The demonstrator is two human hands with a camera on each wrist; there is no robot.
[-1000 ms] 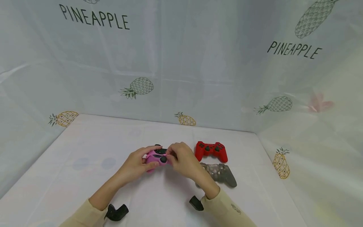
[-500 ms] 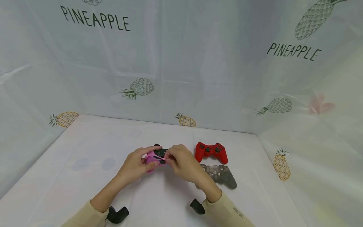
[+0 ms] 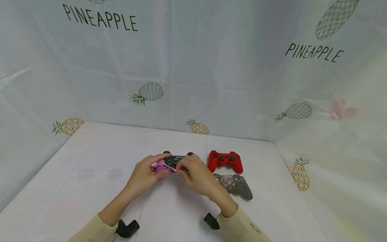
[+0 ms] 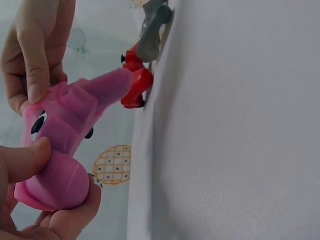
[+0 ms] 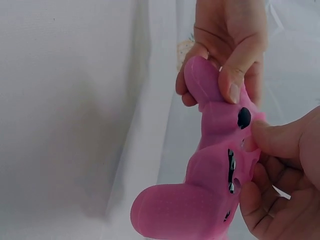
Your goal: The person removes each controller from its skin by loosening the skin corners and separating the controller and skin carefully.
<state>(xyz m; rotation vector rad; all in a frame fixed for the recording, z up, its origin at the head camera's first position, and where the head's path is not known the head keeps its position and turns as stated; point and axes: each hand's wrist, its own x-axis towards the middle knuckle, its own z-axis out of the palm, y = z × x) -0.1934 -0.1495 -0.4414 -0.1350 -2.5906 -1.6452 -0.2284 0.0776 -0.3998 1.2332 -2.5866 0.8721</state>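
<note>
Between both hands is a black game controller (image 3: 172,160) in a pink silicone cover (image 4: 62,117). My left hand (image 3: 143,175) grips its left end, with the thumb on the near side and fingers on the far side. My right hand (image 3: 196,175) pinches the cover's edge near the middle. In the head view, much of the controller's black face shows bare, with SONY lettering at its top. The right wrist view shows the pink underside (image 5: 205,175), with dark parts visible through the cover's holes. My right hand hides the controller's right end in the head view.
A red controller (image 3: 224,161) lies right of my right hand. A grey camouflage controller (image 3: 237,186), partly behind the right forearm, lies nearer. Black wrist devices (image 3: 127,228) stick out by both sleeves. A white cloth covers the table (image 3: 105,151); a pineapple-print curtain hangs behind.
The cover's edge has been drawn back toward me, baring more of the black face, and the SONY lettering has come into view. The controller has tilted; both hands keep their holds.
</note>
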